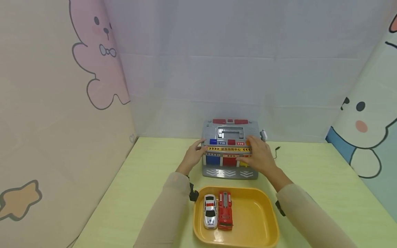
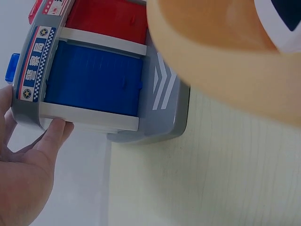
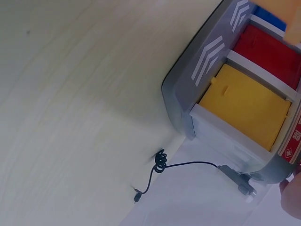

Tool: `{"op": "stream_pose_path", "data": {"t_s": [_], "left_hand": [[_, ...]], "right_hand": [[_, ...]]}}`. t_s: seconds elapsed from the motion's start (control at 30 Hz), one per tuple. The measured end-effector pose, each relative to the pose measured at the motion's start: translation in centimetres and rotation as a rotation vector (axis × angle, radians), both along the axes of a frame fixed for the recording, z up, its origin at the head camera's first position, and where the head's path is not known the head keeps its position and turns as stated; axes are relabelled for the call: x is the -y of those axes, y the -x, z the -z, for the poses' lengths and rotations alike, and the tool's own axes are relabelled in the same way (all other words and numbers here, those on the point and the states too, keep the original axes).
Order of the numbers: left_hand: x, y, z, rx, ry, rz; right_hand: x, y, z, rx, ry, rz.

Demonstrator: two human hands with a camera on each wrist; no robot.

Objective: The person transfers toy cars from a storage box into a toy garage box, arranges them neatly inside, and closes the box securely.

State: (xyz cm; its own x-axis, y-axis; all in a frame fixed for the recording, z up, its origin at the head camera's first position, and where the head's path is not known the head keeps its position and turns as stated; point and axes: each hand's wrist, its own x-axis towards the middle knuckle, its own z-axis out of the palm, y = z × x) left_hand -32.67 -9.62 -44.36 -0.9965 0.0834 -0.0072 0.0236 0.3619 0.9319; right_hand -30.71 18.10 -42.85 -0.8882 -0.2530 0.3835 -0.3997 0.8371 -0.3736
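A grey toy garage [image 1: 230,172] stands at the back of the table, its blue [image 2: 94,77], red [image 3: 268,54] and yellow doors [image 3: 244,106] down. My left hand [image 1: 192,156] grips its upper left corner, the thumb near the front edge and the fingers over the roof. On the right, my right hand [image 1: 262,155] rests its fingers on the roof by the orange light. Its thumb reaches out in front of the doors and looks apart from them. In the right wrist view only a bit of that hand shows at the edge.
In front of the garage sits a yellow tray [image 1: 254,237] holding a white police car [image 1: 210,220] and a red fire truck [image 1: 225,215]. A grey handheld piece [image 3: 237,179] on a black cord [image 3: 160,161] hangs at the garage's right side. A pale curtain [image 1: 173,79] rises behind.
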Motion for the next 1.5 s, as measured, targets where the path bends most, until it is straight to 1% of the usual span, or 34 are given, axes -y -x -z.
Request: {"op": "stream_pose_path", "data": {"t_s": [0.1,0.23,0.47,0.67,0.73,0.87,1.03,1.17,1.27,1.37,1.43,1.5], "left_hand": [[0.0,0.0,-0.1,0.008,-0.004,-0.007],[0.0,0.1,-0.1,0.009,-0.012,-0.007],[0.0,0.0,0.0,0.007,-0.024,-0.006],[-0.1,0.0,0.1,-0.001,-0.026,-0.001],[-0.1,0.0,0.2,-0.002,-0.025,-0.001],[-0.1,0.0,0.1,-0.006,-0.021,-0.004],[-0.2,0.1,0.2,-0.009,-0.013,-0.007],[-0.2,0.2,0.3,0.004,-0.008,-0.011],[-0.2,0.2,0.2,0.018,-0.012,-0.012],[-0.2,0.2,0.2,0.027,-0.014,-0.014],[-0.3,0.2,0.2,0.031,-0.013,-0.018],[-0.3,0.3,0.2,0.029,-0.013,-0.016]], "right_hand": [[0.4,0.3,-0.2,0.011,-0.004,-0.007],[0.8,0.5,-0.5,0.034,-0.006,-0.005],[1.6,0.8,-1.0,0.110,0.015,0.036],[1.7,1.1,-1.2,0.133,0.013,0.052],[1.7,1.2,-1.4,0.131,-0.001,0.050],[1.9,1.3,-2.4,0.147,-0.016,0.061],[2.5,1.6,-3.4,0.208,-0.032,0.109],[2.7,1.9,-4.1,0.285,-0.031,0.135],[2.8,2.3,-4.7,0.386,0.024,0.153],[2.7,2.6,-5.1,0.466,0.071,0.171],[2.6,2.7,-5.2,0.495,0.094,0.176],[2.5,2.7,-5.3,0.505,0.101,0.181]]}}
